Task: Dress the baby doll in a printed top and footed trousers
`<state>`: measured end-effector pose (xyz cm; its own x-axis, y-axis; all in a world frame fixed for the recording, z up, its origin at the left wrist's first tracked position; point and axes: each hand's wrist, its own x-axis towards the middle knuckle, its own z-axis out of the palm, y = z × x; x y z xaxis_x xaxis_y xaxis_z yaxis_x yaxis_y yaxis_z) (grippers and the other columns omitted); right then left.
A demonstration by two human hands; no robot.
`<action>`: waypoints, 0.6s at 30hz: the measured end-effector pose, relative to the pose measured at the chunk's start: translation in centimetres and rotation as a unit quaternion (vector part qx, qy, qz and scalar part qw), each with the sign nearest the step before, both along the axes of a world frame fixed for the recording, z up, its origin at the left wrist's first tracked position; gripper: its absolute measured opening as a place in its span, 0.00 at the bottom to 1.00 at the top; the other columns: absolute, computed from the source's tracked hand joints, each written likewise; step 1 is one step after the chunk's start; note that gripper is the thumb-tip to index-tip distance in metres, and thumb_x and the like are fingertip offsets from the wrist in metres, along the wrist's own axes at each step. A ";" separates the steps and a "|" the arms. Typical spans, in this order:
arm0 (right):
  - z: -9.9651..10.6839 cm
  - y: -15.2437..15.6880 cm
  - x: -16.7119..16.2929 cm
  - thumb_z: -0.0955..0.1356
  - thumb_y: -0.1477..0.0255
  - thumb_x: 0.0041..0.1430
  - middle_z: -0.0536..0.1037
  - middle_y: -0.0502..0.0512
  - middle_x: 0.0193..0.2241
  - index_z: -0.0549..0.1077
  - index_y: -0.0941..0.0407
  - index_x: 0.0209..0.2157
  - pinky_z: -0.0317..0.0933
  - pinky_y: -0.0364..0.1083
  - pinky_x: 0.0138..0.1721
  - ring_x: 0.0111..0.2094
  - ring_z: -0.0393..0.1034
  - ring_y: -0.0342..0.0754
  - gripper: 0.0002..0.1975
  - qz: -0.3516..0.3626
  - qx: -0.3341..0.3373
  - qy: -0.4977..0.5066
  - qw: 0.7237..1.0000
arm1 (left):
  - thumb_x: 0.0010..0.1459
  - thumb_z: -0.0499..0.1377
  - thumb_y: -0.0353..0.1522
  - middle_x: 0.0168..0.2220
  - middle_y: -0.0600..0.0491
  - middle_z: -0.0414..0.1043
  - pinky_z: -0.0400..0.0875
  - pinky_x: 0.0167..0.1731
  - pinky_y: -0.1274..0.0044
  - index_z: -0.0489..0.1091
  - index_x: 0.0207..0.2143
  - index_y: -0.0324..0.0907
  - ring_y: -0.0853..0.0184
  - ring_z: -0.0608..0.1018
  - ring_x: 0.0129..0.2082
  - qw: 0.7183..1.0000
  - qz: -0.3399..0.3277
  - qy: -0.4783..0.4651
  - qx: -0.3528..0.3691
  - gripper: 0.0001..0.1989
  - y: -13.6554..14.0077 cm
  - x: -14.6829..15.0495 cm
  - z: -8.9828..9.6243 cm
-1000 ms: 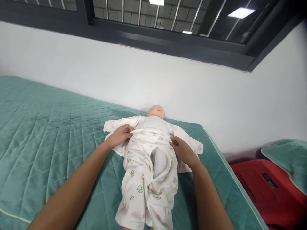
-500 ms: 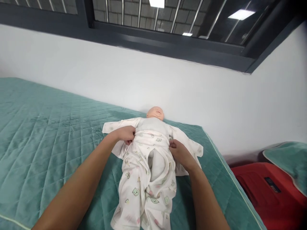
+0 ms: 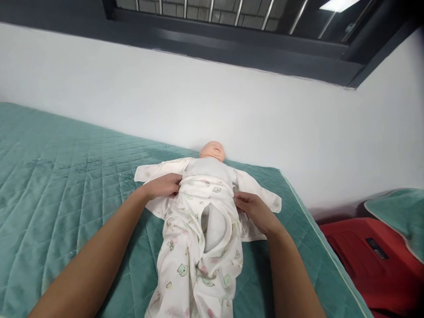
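Observation:
A baby doll (image 3: 212, 151) lies on its back with its head close to the wall. It wears open-crotch baby pants (image 3: 185, 247) with small animal prints, the waistband high over its pale grey cloth torso (image 3: 207, 167). A matching baby shirt (image 3: 260, 190) is spread open beneath it, the sleeves out to both sides. At the waistband's left side, my left hand (image 3: 164, 184) is closed on the pants, its fingertips partly hidden. My right hand (image 3: 253, 210) grips the right side of the waist with bent fingers, over the shirt's spread panel.
A green quilted cover (image 3: 82, 176) lies under the doll, its piped edge running down the right. Beyond that edge are a red plastic chair (image 3: 371, 260) and another green cloth (image 3: 400, 212). A white wall (image 3: 165, 101) and a dark window frame (image 3: 232, 51) stand behind.
The view has tilted down slightly. My left hand has shifted a little outward with its fingers straighter, and the front opening of the pants looks wider. Both hands stay at the waist.

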<state>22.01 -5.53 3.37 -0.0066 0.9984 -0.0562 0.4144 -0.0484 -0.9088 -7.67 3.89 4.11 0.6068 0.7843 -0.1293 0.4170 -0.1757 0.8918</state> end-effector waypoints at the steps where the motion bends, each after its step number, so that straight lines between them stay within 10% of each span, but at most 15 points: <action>1: 0.0 0.0 -0.1 0.69 0.61 0.51 0.72 0.50 0.19 0.73 0.55 0.24 0.62 0.46 0.29 0.27 0.66 0.49 0.12 -0.001 0.000 -0.004 1.000 | 0.43 0.54 0.27 0.24 0.52 0.71 0.61 0.23 0.77 0.74 0.26 0.40 0.67 0.70 0.23 1.000 -0.001 0.003 0.002 0.09 -0.1 0.1 0.0; 10: -0.9 0.7 -0.7 0.67 0.67 0.50 0.80 0.52 0.29 0.77 0.55 0.34 0.65 0.47 0.35 0.34 0.73 0.52 0.10 -0.009 -0.009 -0.026 1.000 | 0.44 0.54 0.28 0.24 0.52 0.71 0.60 0.23 0.77 0.74 0.27 0.40 0.67 0.69 0.22 1.000 0.005 -0.004 -0.002 0.09 -0.4 0.1 0.1; 18: -2.2 2.5 -0.9 0.65 0.70 0.51 0.80 0.60 0.37 0.74 0.58 0.39 0.61 0.48 0.40 0.39 0.72 0.54 0.13 -0.153 -0.017 -0.218 0.964 | 0.45 0.53 0.29 0.24 0.53 0.70 0.61 0.23 0.78 0.71 0.27 0.39 0.68 0.70 0.22 0.999 0.015 0.033 -0.010 0.08 -0.3 0.1 0.1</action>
